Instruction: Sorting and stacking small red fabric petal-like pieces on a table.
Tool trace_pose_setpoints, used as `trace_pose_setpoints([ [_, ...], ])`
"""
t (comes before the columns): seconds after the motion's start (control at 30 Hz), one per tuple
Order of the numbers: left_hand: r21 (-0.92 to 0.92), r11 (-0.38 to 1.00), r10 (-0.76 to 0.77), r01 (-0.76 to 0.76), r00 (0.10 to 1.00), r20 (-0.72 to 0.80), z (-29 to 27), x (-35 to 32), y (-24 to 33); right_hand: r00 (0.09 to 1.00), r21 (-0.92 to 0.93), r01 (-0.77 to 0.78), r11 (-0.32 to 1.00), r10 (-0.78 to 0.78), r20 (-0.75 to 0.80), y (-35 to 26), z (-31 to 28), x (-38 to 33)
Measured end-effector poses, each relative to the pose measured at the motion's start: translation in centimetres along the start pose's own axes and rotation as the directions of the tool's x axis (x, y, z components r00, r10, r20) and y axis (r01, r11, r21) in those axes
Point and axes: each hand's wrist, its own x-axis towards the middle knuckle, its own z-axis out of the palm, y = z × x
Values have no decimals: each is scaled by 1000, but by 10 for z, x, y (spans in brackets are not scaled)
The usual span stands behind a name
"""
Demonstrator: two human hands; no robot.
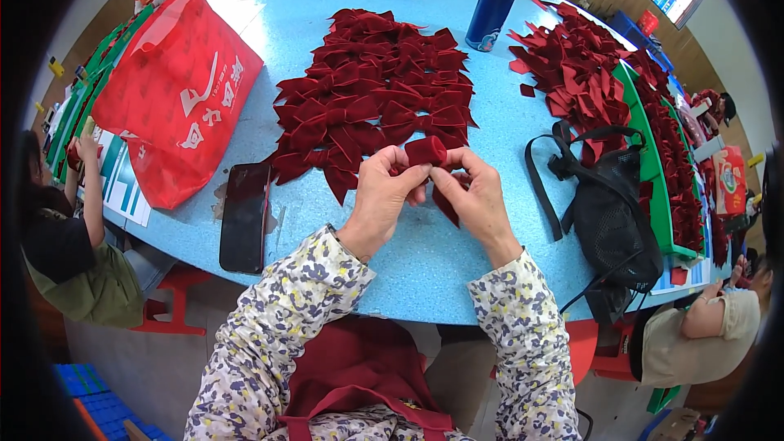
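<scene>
Over the front of the light blue table, my two hands meet on one dark red velvet bow [423, 150]. My left hand [385, 193] pinches it from the left, thumb and fingers closed. From the right, my right hand [474, 196] grips the same piece, its thumb tip nearly touching the other thumb. A looped part of the velvet stands up above my fingertips, and a tail hangs below my right hand. What lies between the thumbs is too small to make out. Just beyond my hands, rows of finished-looking velvet bows [376, 86] lie overlapping on the table.
Left are a black phone [245, 216] and a large red bag [175, 98]. A blue tumbler [496, 4] stands behind the bows. On the right lie loose velvet pieces [572, 73], a black mesh bag [612, 212] and a green tray [653, 163]. People sit at both sides.
</scene>
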Motion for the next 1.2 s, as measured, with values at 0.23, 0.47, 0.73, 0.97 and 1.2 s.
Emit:
trace_pose_setpoints([
  [0.23,48,999,-2,2,1000,5,0,0,9,997,-219,78,973,-73,28,2,-4,0],
  [0.47,45,992,115,-121,986,120,-7,7,0,959,-430,271,861,-281,43,1,-1,-2],
  [0.73,80,986,143,-148,987,67,-9,9,-5,985,-321,148,936,-170,-42,-4,-2,-1],
  [0.97,150,866,499,-478,801,-330,-12,17,14,989,-411,150,899,-140,54,-2,-19,16],
  [1.2,230,881,474,-414,770,-427,-22,20,21,922,-648,379,661,-332,200,-19,-12,57],
])
